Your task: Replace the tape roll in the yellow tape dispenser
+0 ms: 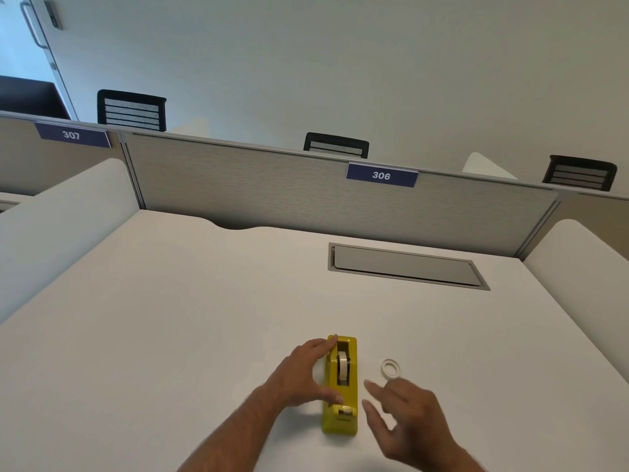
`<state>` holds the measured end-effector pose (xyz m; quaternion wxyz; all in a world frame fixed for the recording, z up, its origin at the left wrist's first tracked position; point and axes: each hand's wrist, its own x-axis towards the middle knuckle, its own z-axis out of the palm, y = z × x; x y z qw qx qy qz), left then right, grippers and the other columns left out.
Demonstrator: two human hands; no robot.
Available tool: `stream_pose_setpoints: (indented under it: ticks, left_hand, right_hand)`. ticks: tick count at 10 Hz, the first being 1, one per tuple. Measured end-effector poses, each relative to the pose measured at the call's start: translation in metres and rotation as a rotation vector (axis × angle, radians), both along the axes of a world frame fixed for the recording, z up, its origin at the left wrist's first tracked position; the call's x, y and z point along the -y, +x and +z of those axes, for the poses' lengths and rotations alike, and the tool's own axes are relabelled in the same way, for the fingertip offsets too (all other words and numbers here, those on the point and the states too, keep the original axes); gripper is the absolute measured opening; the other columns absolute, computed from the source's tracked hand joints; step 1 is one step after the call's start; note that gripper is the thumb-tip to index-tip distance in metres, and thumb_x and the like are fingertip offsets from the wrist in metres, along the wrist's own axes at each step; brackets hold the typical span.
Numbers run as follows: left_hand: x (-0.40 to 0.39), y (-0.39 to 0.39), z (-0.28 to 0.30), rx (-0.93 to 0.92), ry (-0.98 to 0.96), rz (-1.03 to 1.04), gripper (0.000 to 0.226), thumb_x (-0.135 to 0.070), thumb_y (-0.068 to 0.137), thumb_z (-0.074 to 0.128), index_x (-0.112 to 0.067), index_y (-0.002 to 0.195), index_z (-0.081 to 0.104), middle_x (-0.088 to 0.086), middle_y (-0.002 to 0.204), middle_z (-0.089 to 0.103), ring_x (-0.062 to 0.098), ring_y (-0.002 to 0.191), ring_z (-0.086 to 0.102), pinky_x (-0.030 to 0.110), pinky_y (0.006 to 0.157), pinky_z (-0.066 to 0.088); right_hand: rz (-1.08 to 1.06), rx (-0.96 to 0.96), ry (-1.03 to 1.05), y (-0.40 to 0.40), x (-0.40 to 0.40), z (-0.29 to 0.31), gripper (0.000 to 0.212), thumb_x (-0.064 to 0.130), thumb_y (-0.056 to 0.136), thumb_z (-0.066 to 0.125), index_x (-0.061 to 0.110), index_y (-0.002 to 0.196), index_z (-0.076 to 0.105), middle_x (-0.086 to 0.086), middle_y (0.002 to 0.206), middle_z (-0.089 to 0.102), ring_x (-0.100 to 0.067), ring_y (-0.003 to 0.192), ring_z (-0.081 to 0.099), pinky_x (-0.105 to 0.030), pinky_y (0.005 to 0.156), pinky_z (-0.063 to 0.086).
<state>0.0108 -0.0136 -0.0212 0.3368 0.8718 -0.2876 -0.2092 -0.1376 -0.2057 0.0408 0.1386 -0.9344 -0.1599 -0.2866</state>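
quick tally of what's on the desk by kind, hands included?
Tape dispensers: 1, yellow tape dispenser
Tape rolls: 2, roll in the dispenser, loose roll on the desk
Hands: 2, left hand, right hand
Total: 5

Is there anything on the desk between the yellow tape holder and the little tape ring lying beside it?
No. In the head view, only bare white desk lies between the yellow dispenser and the loose tape roll. The right hand hovers just nearer.
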Motion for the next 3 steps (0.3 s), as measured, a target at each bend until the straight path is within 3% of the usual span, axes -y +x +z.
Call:
stream_pose_setpoints:
  ticks: [1, 2, 3]
  left_hand:
    - [-0.004, -0.001, -0.006, 0.003, -0.057, -0.002, 0.100, -0.078, 0.058, 0.072, -0.069, 0.137, 0.010, -0.019, 0.158, 0.023, 0.008, 0.141, 0.028, 0.034, 0.114, 0.034]
    - [-0.013, 0.003, 0.004, 0.010, -0.112, 0.017, 0.079, -0.045, 0.074, 0.070, -0.071, 0.131, 0.021, -0.021, 0.153, 0.031, 0.007, 0.137, 0.036, 0.031, 0.111, 0.040]
    - [-0.017, 0.009, 0.008, 0.051, -0.125, 0.071, 0.075, -0.025, 0.076, 0.060, -0.059, 0.136, 0.032, -0.020, 0.151, 0.036, 0.008, 0.136, 0.038, 0.029, 0.112, 0.038]
  right_hand:
    - [-0.008, 0.047, 0.126, 0.002, -0.001, 0.035, 0.012, 0.018, 0.075, 0.075, 0.010, 0.085, 0.079, 0.002, 0.055, 0.059, -0.011, 0.050, 0.052, -0.022, 0.045, 0.047]
    - [0.008, 0.210, 0.298, 0.001, -0.005, 0.102, 0.010, 0.018, 0.080, 0.071, 0.011, 0.081, 0.078, 0.007, 0.055, 0.059, -0.002, 0.050, 0.044, -0.021, 0.048, 0.043]
    - [0.084, 0.314, 0.473, -0.009, -0.008, 0.151, 0.008, 0.018, 0.084, 0.070, 0.014, 0.086, 0.076, 0.010, 0.061, 0.059, -0.008, 0.050, 0.049, -0.020, 0.052, 0.040]
